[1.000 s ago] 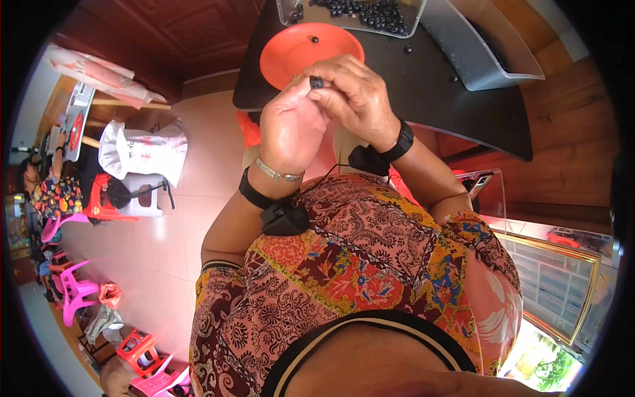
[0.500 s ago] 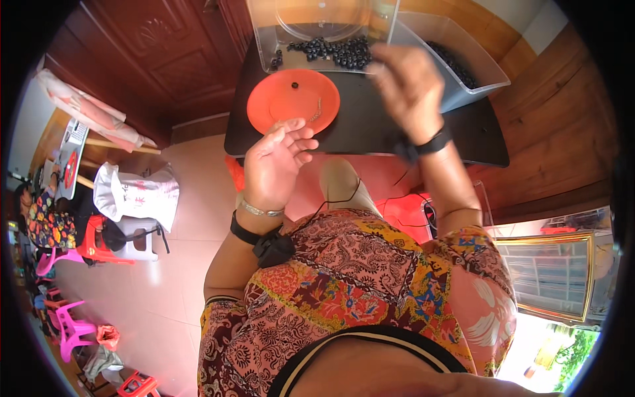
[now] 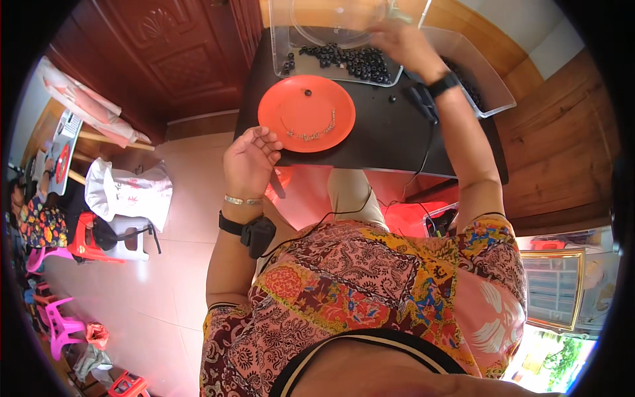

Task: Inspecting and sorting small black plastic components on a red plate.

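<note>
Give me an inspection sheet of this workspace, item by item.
Surface: dark table.
Job's things: orange plate holding a beaded strand and one dark bead; clear tray of dark beads.
Clutter: stray bead on the table.
Hands: left hand at the table's edge, loosely curled; right hand over the tray, blurred.
Cables: black cable from the right wrist.
Surroundings: wooden door, pink chairs.

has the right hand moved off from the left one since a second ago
Yes. The right hand has gone from beside the left hand, past the orange plate, to the clear tray.
</note>
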Demonstrator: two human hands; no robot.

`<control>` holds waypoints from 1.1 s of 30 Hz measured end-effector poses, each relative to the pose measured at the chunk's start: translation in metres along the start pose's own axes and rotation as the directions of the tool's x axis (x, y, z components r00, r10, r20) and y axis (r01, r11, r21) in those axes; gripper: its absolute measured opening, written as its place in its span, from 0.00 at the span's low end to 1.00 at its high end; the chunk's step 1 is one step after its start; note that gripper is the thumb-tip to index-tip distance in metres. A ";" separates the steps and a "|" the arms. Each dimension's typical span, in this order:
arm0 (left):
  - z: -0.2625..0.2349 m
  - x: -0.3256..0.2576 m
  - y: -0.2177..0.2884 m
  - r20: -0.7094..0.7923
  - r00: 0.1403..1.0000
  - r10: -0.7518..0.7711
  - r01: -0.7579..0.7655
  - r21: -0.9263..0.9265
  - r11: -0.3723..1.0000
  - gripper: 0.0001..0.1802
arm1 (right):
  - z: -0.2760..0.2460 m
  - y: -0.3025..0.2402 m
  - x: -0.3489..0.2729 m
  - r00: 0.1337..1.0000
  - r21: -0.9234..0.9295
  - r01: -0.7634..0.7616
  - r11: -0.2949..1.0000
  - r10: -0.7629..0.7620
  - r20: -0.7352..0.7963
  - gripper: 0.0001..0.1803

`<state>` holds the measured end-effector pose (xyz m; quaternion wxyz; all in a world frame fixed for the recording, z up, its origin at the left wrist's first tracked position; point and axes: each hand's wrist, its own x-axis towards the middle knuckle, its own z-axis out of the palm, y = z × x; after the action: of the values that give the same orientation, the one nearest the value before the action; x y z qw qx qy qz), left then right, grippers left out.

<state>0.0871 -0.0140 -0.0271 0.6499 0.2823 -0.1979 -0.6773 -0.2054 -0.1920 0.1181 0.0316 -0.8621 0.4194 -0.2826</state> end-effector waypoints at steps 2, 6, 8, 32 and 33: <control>0.006 0.004 -0.002 -0.026 1.000 -0.008 0.008 -0.015 1.000 0.12 | 0.028 0.023 0.023 0.960 -0.172 0.281 0.944 -0.278 0.039 0.14; -0.004 0.003 -0.011 -0.041 0.997 -0.062 0.059 -0.077 0.995 0.12 | 0.076 0.035 0.064 0.954 -0.059 0.228 0.972 -0.210 0.214 0.14; -0.006 -0.002 -0.013 -0.027 0.997 -0.078 0.074 -0.124 0.990 0.13 | 0.095 0.032 0.078 0.949 -0.211 0.208 0.955 -0.145 0.279 0.13; 0.018 -0.025 -0.015 0.161 0.987 -0.019 0.007 0.073 0.997 0.13 | 0.051 -0.028 0.013 0.985 0.618 0.134 0.775 -0.171 0.002 0.06; 0.033 -0.028 -0.010 0.183 0.983 0.008 -0.035 0.141 0.989 0.13 | 0.042 -0.042 -0.003 0.990 0.671 0.103 0.734 -0.144 0.006 0.12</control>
<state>0.0583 0.0109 -0.0050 0.6144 0.2630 -0.3077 -0.6772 -0.1559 -0.1707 0.0938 0.3320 -0.8270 0.2307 -0.3906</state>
